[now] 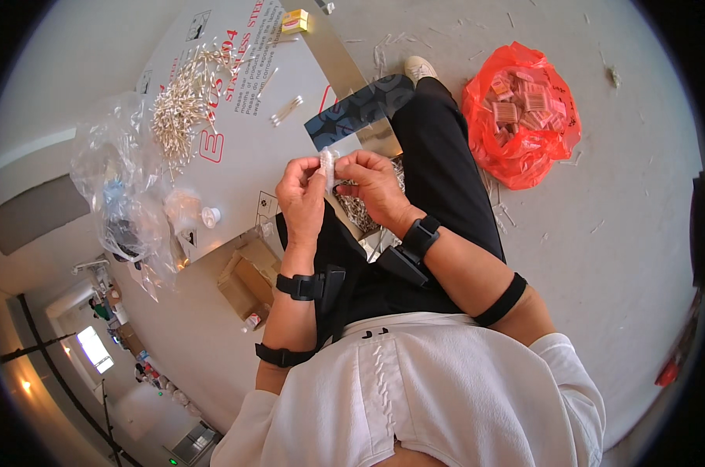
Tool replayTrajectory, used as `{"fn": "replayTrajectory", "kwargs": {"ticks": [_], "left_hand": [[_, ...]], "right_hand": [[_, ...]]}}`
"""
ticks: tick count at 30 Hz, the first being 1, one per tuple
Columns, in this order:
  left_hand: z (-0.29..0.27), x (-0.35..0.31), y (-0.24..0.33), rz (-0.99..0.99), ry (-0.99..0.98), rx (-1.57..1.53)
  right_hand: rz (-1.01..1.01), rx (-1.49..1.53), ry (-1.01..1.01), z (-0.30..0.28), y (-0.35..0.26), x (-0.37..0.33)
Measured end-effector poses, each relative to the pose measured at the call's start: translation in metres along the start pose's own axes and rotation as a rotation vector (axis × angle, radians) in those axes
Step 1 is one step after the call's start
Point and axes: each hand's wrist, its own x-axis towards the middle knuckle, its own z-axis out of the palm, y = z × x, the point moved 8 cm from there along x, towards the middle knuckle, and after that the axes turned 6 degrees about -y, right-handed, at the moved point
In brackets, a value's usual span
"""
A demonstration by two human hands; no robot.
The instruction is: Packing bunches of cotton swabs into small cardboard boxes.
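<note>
Above my lap, both hands meet at a small translucent white plastic sleeve [328,166]. My left hand [302,189] pinches its left side between thumb and fingers. On its right side, the thumb and fingers of my right hand [374,187] are closed on the edge. What the sleeve contains, if anything, is too small to make out. Below my hands, a box of cotton swabs [355,210] is partly hidden by them. A large heap of cotton swabs [182,117] lies on the printed table surface [239,167], with a small bunch of swabs [287,111] nearer me.
On the right, a red plastic bag [477,97] holds several pink packs [535,100]. Clear plastic bags [119,156] and a small white cup [210,217] are at the left. A yellow box [295,21] sits at the far edge; an open cardboard box [247,284] stands below the table.
</note>
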Motion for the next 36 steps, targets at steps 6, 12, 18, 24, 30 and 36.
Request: {"fn": "replayTrajectory", "kwargs": {"ticks": [6,12,18,24,30,36], "left_hand": [[-0.002,-0.002,0.011,0.129,0.018,0.059],[0.0,-0.002,0.013,0.085,-0.008,-0.005],[0.0,-0.002,0.015,0.103,-0.001,-0.035],[0.001,-0.001,0.015,0.082,0.001,-0.022],[0.0,-0.001,0.01,0.053,-0.004,-0.103],[0.0,0.0,0.005,0.055,-0.002,-0.123]], "right_hand": [[-0.034,-0.038,-0.026,0.005,-0.005,0.0],[-0.056,-0.076,-0.039,0.004,-0.008,0.0],[-0.069,-0.089,-0.044,0.005,-0.01,0.0],[-0.109,-0.106,-0.052,0.006,-0.013,0.0],[-0.144,-0.107,-0.073,0.01,-0.016,-0.002],[-0.153,-0.123,-0.067,0.013,-0.02,-0.003]]}}
